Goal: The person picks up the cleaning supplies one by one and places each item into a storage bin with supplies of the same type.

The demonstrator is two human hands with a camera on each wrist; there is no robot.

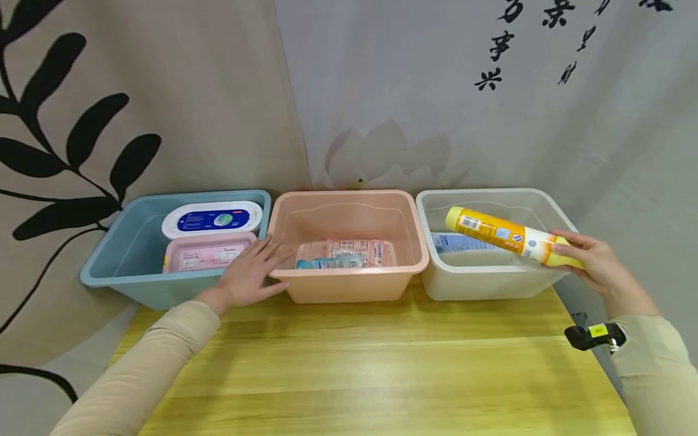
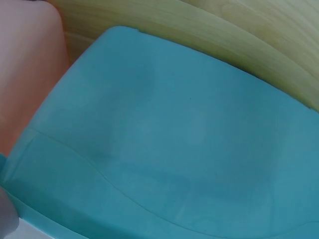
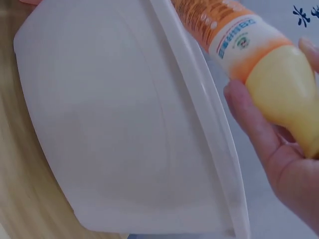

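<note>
My right hand (image 1: 608, 272) grips a yellow-and-orange bottle (image 1: 493, 232) by one end. The bottle lies tilted over the white bin (image 1: 485, 290), its far end higher and pointing left. In the right wrist view, thumb and fingers curl round the pale yellow end (image 3: 279, 82). My left hand (image 1: 253, 269) spreads flat where the rims of the blue bin (image 1: 125, 281) and the peach bin (image 1: 349, 287) meet. Only a bit of that hand shows in the left wrist view, at the lower left; the blue bin's wall (image 2: 189, 124) fills most of it.
Inside the blue bin are a white oval pack (image 1: 212, 219) and a pink pack (image 1: 204, 253). Pink packaging (image 1: 368, 249) and a light-blue item (image 1: 327, 263) lie in the peach bin. A blue-labelled item (image 1: 460, 242) lies in the white one. The bins line the wooden table's (image 1: 382, 363) far edge.
</note>
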